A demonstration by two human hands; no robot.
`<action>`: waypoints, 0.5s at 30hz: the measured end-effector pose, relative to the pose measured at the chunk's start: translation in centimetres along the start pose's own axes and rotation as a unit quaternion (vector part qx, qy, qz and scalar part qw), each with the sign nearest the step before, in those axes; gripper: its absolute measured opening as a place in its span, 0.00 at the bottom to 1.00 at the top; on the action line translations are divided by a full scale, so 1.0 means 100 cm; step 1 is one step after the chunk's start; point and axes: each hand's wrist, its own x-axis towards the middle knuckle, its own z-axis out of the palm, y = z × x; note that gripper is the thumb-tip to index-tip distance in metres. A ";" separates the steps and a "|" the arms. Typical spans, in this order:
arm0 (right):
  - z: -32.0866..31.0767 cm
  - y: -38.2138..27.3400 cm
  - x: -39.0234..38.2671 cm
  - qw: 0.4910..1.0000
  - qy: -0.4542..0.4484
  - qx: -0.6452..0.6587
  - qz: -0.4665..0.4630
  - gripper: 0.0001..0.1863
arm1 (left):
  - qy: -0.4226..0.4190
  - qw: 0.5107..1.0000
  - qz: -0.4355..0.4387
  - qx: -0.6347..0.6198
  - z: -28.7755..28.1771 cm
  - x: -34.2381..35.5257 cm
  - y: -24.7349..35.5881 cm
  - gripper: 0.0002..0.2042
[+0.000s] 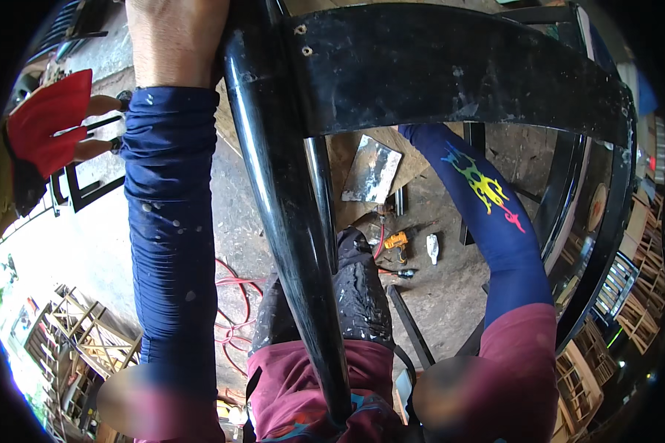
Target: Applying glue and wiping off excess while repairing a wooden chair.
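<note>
A glossy black chair frame (458, 70) fills the upper part of the head view, with a broad curved rail and a long tapered leg (277, 192) slanting down toward my lap. Two small holes show near the rail's left end. My left hand (176, 37) is at the top edge beside the upper end of this leg; its fingers lie out of the picture. My right arm (488, 199), in a blue sleeve with a coloured flame pattern, reaches up behind the rail, which hides my right hand. What either hand grips, if anything, cannot be seen.
On the floor lie a yellow cordless drill (397, 244), a small white object (432, 249), a red hose (233, 295) and a stained flat sheet (373, 170). Another person in red shorts (50, 122) stands at left. Stacked wooden frames (81, 325) stand at left, more (643, 295) at right.
</note>
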 end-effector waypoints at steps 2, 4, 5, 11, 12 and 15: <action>-0.012 -0.008 -0.005 1.000 0.004 0.009 0.013 0.23 | 0.026 0.997 -0.036 0.070 -0.001 0.002 0.011 0.22; -0.021 0.024 -0.005 0.999 -0.004 -0.001 0.041 0.23 | 0.006 0.996 0.021 0.091 -0.006 0.009 -0.008 0.19; -0.024 0.020 -0.005 0.999 0.002 0.008 0.047 0.23 | -0.022 0.974 0.140 0.178 -0.020 0.017 -0.018 0.17; -0.043 0.041 -0.009 0.995 -0.001 0.000 0.095 0.22 | -0.049 0.932 0.234 0.274 -0.011 0.011 -0.026 0.13; -0.039 0.027 -0.009 0.995 0.001 0.002 0.102 0.22 | -0.054 0.929 0.245 0.272 -0.014 0.012 -0.030 0.13; -0.052 0.026 -0.008 0.994 -0.003 0.008 0.110 0.22 | -0.063 0.924 0.270 0.262 -0.018 0.014 -0.038 0.12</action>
